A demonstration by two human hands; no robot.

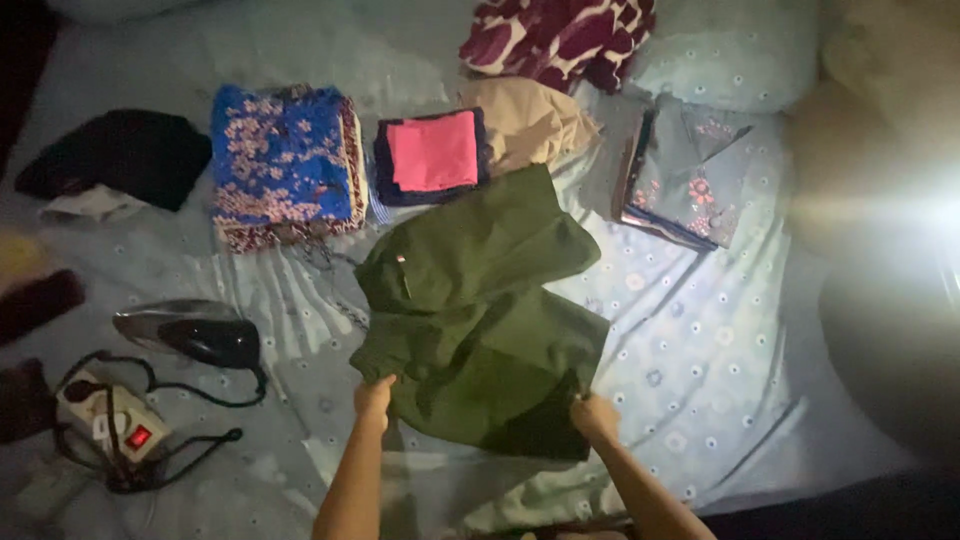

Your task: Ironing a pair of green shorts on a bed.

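I have the dark green garment (480, 320) spread on the pale dotted bedsheet (700, 340) in front of me, its near edge pinched at both corners. My left hand (374, 397) is closed on the corner at seven o'clock, my right hand (594, 415) closed on the corner at five o'clock. Just beyond the garment, at twelve o'clock, lies a folded pink cloth (433, 150) on a dark one. At eleven o'clock sits a folded blue floral fabric (283, 160). At two o'clock is a folded grey patterned piece (685, 180). At nine o'clock rests an iron (190, 332), its cord running to a power strip (115, 420) at eight o'clock.
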